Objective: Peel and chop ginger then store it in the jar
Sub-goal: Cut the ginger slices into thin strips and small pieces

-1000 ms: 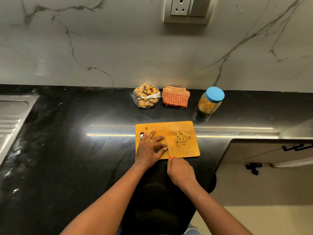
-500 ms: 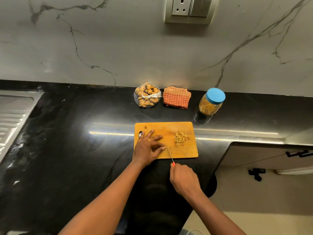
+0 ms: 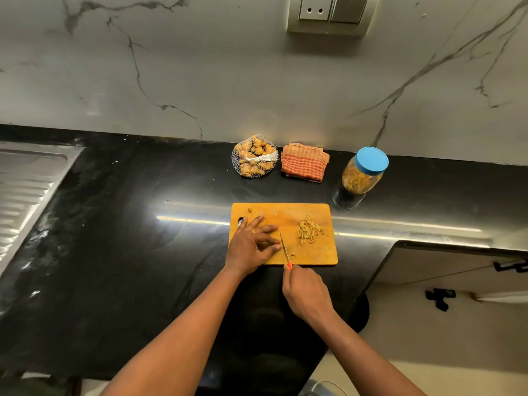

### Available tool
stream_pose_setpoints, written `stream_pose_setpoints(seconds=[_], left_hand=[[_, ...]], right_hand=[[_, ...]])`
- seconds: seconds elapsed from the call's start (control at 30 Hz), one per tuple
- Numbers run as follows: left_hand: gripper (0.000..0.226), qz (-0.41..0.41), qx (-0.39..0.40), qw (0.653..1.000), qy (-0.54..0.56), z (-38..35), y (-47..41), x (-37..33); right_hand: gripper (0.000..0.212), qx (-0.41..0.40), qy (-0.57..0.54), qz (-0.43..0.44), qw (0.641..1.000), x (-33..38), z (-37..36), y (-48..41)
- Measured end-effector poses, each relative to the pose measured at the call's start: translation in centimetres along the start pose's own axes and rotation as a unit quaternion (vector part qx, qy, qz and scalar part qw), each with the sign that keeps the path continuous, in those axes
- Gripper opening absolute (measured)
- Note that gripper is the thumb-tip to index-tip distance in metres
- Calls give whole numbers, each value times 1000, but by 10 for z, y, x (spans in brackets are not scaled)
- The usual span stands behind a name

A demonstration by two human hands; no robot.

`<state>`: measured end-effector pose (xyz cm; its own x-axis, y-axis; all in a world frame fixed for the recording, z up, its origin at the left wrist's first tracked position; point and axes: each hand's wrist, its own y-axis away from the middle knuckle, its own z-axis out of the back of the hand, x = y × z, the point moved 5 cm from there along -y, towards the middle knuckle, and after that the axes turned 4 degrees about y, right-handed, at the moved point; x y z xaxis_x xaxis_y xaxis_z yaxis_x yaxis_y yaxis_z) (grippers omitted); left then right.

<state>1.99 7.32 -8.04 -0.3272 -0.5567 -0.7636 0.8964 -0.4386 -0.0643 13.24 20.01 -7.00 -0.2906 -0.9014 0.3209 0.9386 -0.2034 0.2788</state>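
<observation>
A wooden cutting board (image 3: 303, 212) lies on the black counter. My left hand (image 3: 253, 247) rests on its left part, fingers curled over a piece of ginger that is mostly hidden. My right hand (image 3: 307, 292) grips the orange handle of a thin knife (image 3: 284, 247), whose blade lies right beside my left fingertips. A small pile of chopped ginger strips (image 3: 308, 232) sits on the board's right part. A jar (image 3: 363, 174) with a blue lid, partly filled with ginger, stands behind the board to the right. A net bag of whole ginger (image 3: 254, 157) lies by the wall.
A folded orange checked cloth (image 3: 304, 164) lies between the net bag and the jar. A steel sink drainboard (image 3: 25, 184) is at the far left. The counter edge drops off at the right, above a cabinet with black handles (image 3: 510, 265).
The view has shifted slightly. My right hand and the knife pulled back toward me and then came forward again, with the blade staying beside my left fingers. My left hand has stayed on the board.
</observation>
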Motion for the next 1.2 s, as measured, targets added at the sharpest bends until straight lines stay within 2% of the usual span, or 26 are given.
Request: stream_pose_setpoints(seconds=[0.67, 0.9, 1.2], left_hand=[[15, 2, 8, 1000, -16, 1, -1, -2], [15, -3, 6, 1000, -11, 0, -1, 1], [16, 3, 3, 1000, -9, 0, -1, 0]], right_hand=[[45, 8, 23, -12, 1000, 4, 1, 0], [45, 68, 11, -25, 997, 4, -3, -11], [43, 40, 50, -28, 998, 1, -3, 2]])
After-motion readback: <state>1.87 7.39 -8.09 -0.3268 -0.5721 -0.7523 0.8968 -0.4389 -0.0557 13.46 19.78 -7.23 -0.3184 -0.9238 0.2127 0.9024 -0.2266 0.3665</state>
